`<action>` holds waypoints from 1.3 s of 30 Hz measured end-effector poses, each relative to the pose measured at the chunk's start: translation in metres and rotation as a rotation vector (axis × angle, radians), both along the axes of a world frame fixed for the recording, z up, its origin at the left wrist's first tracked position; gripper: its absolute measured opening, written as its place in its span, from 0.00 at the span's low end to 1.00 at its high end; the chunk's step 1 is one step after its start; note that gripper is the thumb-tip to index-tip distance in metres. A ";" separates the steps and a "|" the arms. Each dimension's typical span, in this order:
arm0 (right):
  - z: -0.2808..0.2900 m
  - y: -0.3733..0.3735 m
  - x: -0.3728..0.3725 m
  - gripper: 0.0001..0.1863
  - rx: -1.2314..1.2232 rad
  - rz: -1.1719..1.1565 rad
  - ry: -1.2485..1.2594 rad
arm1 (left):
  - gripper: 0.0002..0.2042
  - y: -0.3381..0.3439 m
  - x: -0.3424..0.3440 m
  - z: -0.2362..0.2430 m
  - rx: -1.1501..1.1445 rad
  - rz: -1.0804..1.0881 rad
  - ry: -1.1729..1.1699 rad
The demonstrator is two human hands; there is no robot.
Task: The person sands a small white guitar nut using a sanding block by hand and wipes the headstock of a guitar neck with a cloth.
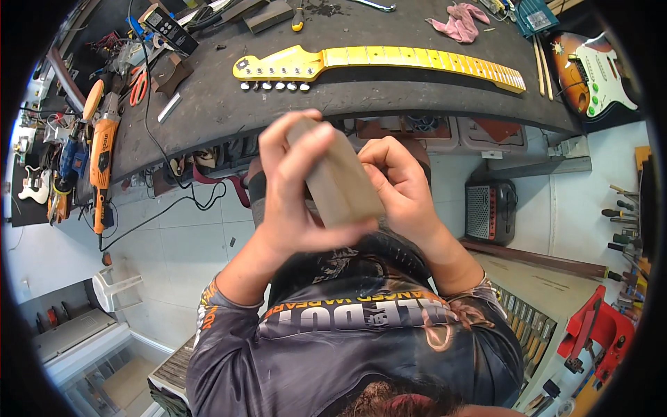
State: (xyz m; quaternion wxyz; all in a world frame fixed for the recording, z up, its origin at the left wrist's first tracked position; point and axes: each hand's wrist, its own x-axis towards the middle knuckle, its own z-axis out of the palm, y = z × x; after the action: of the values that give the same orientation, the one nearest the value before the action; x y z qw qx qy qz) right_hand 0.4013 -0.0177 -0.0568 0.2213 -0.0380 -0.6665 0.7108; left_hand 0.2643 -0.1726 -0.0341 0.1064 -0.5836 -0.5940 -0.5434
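Note:
A greyish-brown rectangular block (342, 174) is held up in front of my body, just short of the bench edge. My left hand (280, 191) grips it, with fingers over its far end and the thumb along its near end. Beside the block's right side, my right hand (406, 187) is closed, thumb and fingers pinched together. Whatever lies in that pinch is hidden. Beyond both hands, a yellow guitar neck (417, 59) with tuning pegs lies across the dark workbench (229, 111), its headstock to the left.
A sunburst guitar body (590, 76) sits at the bench's right end. An orange power tool (104, 149) hangs at the left, with a black cable (156, 125) trailing over the bench edge. Red-handled scissors (139, 87) and a pink cloth (458, 24) lie on the bench.

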 end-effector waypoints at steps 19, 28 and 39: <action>-0.003 0.000 0.001 0.05 -0.278 0.088 -0.023 | 0.52 0.000 -0.002 0.004 -0.108 0.113 -0.088; -0.002 -0.003 0.000 0.07 -0.242 0.033 -0.020 | 0.51 0.000 0.008 0.010 -0.136 0.077 -0.103; 0.002 -0.002 0.002 0.04 -0.126 -0.025 -0.098 | 0.48 -0.003 0.004 0.011 -0.134 0.097 -0.259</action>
State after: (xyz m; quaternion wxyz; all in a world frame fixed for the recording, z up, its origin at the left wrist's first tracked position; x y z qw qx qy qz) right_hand 0.4029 -0.0197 -0.0548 0.1948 -0.0949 -0.6301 0.7457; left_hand 0.2681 -0.1751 -0.0231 0.0157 -0.4852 -0.6651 -0.5674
